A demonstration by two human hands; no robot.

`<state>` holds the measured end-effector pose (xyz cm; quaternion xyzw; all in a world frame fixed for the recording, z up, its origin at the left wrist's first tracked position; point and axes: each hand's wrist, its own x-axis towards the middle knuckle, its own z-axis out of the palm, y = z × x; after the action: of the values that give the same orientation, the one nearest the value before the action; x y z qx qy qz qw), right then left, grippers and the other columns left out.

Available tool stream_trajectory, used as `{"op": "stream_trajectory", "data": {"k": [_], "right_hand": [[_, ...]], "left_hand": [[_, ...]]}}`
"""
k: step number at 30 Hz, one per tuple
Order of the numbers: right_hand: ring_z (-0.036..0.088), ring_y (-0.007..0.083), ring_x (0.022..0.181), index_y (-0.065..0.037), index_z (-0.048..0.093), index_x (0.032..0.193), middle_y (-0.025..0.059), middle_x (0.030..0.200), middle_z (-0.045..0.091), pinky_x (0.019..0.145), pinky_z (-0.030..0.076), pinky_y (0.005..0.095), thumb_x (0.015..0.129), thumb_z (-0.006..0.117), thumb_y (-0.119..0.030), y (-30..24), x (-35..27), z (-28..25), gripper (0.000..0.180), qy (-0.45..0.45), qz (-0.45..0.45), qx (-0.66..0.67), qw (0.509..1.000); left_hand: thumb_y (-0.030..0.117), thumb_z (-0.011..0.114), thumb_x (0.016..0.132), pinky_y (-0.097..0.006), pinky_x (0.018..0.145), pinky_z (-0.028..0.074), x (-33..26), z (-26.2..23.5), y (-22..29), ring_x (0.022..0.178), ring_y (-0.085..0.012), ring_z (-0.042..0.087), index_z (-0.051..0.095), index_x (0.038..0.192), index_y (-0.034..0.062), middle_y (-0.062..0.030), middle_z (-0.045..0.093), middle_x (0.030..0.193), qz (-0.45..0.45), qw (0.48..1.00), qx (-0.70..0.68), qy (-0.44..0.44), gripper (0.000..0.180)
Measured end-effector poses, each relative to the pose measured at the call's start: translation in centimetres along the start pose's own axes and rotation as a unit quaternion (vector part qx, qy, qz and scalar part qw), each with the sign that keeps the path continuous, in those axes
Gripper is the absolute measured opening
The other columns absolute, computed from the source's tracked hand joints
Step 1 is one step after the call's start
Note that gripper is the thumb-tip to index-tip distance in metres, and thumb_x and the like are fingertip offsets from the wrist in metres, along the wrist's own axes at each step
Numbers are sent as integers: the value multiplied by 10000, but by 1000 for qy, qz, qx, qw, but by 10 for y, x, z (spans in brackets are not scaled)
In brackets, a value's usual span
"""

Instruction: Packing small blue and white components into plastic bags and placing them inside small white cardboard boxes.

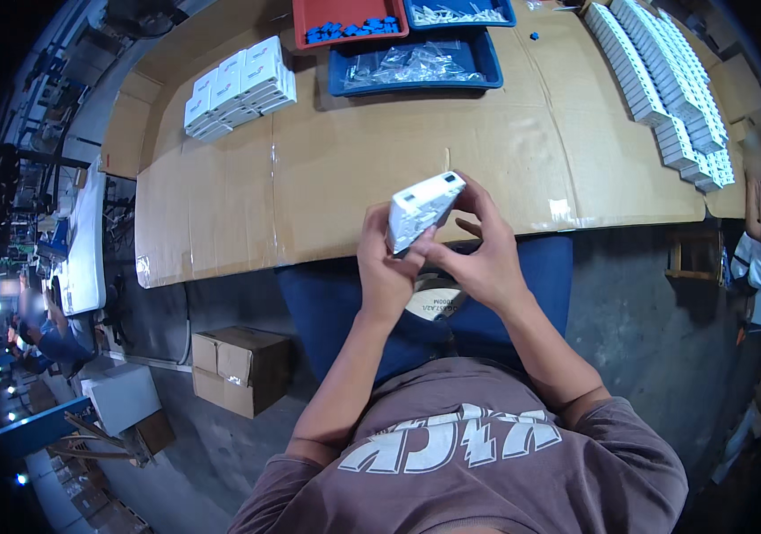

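Observation:
A white plastic case (416, 203), small and box-shaped with dark openings along its top edge, is tilted between my two hands just off the table's near edge. My left hand (385, 271) wraps round its left side and lower end. My right hand (485, 258) grips its far right corner with the fingers, while the thumb reaches toward the lower part of its face, close to my left fingertips. Whether a small part sits between the thumbs cannot be made out.
Cardboard covers the table (327, 187). At the back stand a red tray (305, 13) with blue pieces, a blue tray (337, 82) with clear bags, and another blue tray (465, 22) with white pieces. White boxes (242, 84) are stacked left; long rows (665, 80) stand right. A carton (238, 369) sits below.

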<state>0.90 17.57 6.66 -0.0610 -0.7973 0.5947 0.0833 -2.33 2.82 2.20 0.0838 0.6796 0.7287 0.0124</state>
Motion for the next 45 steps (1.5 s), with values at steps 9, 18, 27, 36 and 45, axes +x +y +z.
{"op": "stream_trajectory", "data": {"k": [9, 18, 27, 36, 45], "right_hand": [[394, 358, 1494, -39, 268, 1524, 256, 1584, 378, 1201, 380, 471, 771, 848, -149, 15, 20, -43, 957, 74, -201, 50, 976], [473, 354, 1404, -25, 383, 1501, 242, 1467, 470, 1159, 412, 434, 703, 876, -169, 46, 16, -124, 949, 119, -180, -60, 975], [593, 298, 1265, 3, 416, 1511, 201, 1373, 594, 1067, 475, 400, 728, 869, -234, 129, 2, -249, 935, 245, 53, -154, 956], [611, 307, 1230, -22, 431, 1463, 198, 1339, 593, 988, 528, 410, 733, 884, -242, 192, 30, -443, 886, 515, 41, -212, 830], [684, 343, 1138, 6, 484, 1363, 258, 1269, 656, 957, 551, 418, 687, 948, -471, 237, 71, -676, 949, 673, 58, -234, 699]], "left_hand": [[-85, 747, 843, -366, 1014, 522, 1, 22, -6, 1164, -237, 627, 429, 1563, 94, -133, 562, 1378, 150, 974, 152, -78, 807], [49, 696, 951, -349, 969, 530, -4, 59, -29, 1065, -196, 648, 296, 1607, 47, -150, 625, 1252, -37, 976, 123, -173, 768], [109, 677, 960, -397, 1016, 496, 34, 132, -65, 1098, -252, 633, 464, 1518, 46, -129, 641, 1215, 45, 944, 200, -258, 601], [300, 705, 924, -490, 1099, 375, 30, 163, -100, 1286, -338, 503, 588, 1370, 73, -127, 562, 1327, 226, 841, 456, -184, 514], [410, 641, 971, -481, 1021, 425, 27, 181, -101, 1238, -331, 542, 606, 1293, 63, -133, 580, 1293, 259, 787, 524, -195, 475]]}}
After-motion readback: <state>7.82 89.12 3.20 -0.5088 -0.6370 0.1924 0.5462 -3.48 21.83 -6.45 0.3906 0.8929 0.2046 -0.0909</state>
